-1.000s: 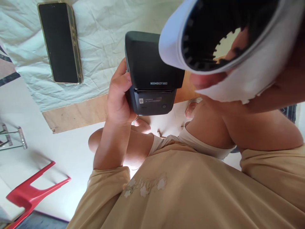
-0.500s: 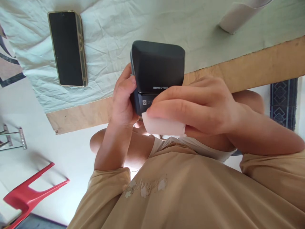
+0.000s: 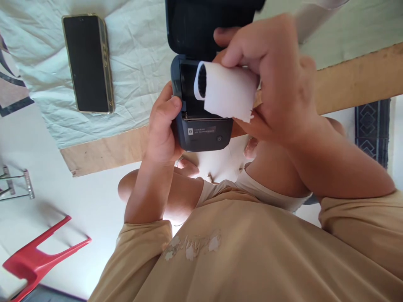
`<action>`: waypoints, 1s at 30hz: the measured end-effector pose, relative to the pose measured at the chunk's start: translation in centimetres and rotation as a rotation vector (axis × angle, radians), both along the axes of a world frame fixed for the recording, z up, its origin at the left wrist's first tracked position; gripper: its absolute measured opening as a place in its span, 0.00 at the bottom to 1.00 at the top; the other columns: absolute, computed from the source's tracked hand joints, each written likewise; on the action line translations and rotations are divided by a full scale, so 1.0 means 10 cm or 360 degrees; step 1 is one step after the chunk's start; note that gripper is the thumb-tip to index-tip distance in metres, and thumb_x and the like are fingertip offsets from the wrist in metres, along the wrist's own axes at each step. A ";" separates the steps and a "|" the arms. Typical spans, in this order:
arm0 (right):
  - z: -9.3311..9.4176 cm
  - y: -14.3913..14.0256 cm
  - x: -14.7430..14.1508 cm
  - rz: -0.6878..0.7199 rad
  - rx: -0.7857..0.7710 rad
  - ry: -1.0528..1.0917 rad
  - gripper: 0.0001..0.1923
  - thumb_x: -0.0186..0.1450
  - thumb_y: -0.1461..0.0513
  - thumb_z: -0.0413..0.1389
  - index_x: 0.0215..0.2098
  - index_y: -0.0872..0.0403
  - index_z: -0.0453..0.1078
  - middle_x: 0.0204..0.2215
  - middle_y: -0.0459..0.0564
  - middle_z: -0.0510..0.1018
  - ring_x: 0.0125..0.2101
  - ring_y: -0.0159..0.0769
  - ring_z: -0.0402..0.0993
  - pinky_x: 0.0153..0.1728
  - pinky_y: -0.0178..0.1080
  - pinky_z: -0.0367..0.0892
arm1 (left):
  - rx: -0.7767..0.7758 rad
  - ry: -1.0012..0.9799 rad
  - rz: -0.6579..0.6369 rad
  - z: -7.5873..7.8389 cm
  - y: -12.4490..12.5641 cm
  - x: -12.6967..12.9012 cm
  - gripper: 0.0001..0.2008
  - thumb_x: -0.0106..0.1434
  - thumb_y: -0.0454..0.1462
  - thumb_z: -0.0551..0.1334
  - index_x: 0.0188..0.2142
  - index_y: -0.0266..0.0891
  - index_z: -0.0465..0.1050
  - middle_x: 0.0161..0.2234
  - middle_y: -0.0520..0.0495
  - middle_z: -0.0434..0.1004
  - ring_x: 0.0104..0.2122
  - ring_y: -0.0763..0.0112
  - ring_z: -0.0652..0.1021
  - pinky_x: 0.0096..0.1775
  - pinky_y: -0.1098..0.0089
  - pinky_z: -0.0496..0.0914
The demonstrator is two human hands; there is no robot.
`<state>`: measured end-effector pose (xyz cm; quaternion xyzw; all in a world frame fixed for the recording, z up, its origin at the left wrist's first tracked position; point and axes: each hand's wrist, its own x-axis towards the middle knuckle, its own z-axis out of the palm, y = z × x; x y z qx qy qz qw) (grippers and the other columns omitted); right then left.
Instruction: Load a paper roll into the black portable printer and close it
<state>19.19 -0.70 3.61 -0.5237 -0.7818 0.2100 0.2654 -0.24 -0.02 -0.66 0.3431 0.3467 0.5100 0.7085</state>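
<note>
A dark label printer (image 3: 203, 138) rests in my left hand (image 3: 165, 123), whose thumb presses on its left side. Its lid (image 3: 208, 29) is swung up and away from me, so part of the inner compartment shows. My right hand (image 3: 273, 79) grips a small white paper roll (image 3: 231, 88) with a torn loose edge. The roll is tilted just over the right part of the compartment, its dark hollow core facing left. My right fingertips reach by the raised lid; whether they touch it I cannot tell.
A phone (image 3: 86, 63) in a clear case lies on the pale green cloth (image 3: 135, 50) at the left. A whitish cylinder (image 3: 317, 19) stands at the upper right. The table's wooden edge (image 3: 103, 151) runs in front of my legs. A red plastic stool (image 3: 37, 256) is at the lower left.
The printer's lid has gone from shut to open. My right hand has moved up with the paper roll, from in front of the printer to above its compartment. My left hand keeps its hold.
</note>
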 end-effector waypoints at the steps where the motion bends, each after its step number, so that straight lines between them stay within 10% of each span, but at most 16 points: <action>1: -0.01 0.02 0.01 0.0007 0.0051 -0.0059 0.25 0.75 0.50 0.36 0.55 0.53 0.66 0.55 0.47 0.77 0.59 0.29 0.78 0.70 0.48 0.70 | 0.0011 -0.0004 -0.0031 -0.03 0.01 -0.02 0.30 0.71 0.61 0.56 0.42 0.39 0.82 0.36 0.49 0.84 0.36 0.72 0.81 0.47 0.70 0.79; 9: -0.49 0.14 0.14 0.0054 0.0710 -0.0048 0.18 0.70 0.57 0.46 0.57 0.53 0.61 0.65 0.47 0.71 0.71 0.32 0.70 0.63 0.44 0.73 | 0.0257 -0.0013 -0.0091 -0.27 0.06 -0.07 0.34 0.70 0.64 0.53 0.47 0.39 0.82 0.39 0.49 0.82 0.41 0.71 0.83 0.58 0.65 0.80; 16: -0.33 0.05 -0.14 -0.0206 0.0831 0.0110 0.13 0.70 0.58 0.48 0.41 0.59 0.69 0.51 0.40 0.79 0.59 0.28 0.77 0.60 0.40 0.66 | 0.0283 -0.0050 -0.0121 -0.35 0.08 -0.05 0.33 0.71 0.63 0.53 0.49 0.40 0.79 0.35 0.48 0.76 0.49 0.66 0.83 0.61 0.62 0.79; 23: -0.29 -0.01 -0.02 0.0162 0.0959 0.0205 0.06 0.65 0.61 0.54 0.36 0.55 0.71 0.37 0.42 0.77 0.49 0.25 0.72 0.53 0.37 0.57 | 0.0208 -0.0064 -0.0154 -0.14 0.01 -0.07 0.25 0.66 0.59 0.66 0.41 0.39 0.76 0.32 0.51 0.73 0.45 0.70 0.82 0.54 0.67 0.80; 27: -0.31 -0.02 0.02 0.0421 0.0860 0.0183 0.12 0.67 0.53 0.58 0.41 0.53 0.73 0.39 0.42 0.79 0.54 0.28 0.70 0.59 0.41 0.59 | 0.0168 0.0100 -0.0247 -0.15 0.04 -0.11 0.23 0.58 0.41 0.78 0.50 0.41 0.77 0.38 0.51 0.77 0.37 0.79 0.78 0.38 0.75 0.75; 30: -0.25 0.01 0.07 0.0400 0.0377 0.0455 0.21 0.69 0.44 0.54 0.41 0.52 0.76 0.41 0.45 0.77 0.56 0.29 0.69 0.67 0.48 0.62 | 0.0445 0.0072 -0.0196 -0.49 0.16 -0.10 0.42 0.50 0.53 0.79 0.62 0.52 0.71 0.45 0.52 0.78 0.39 0.76 0.81 0.43 0.70 0.80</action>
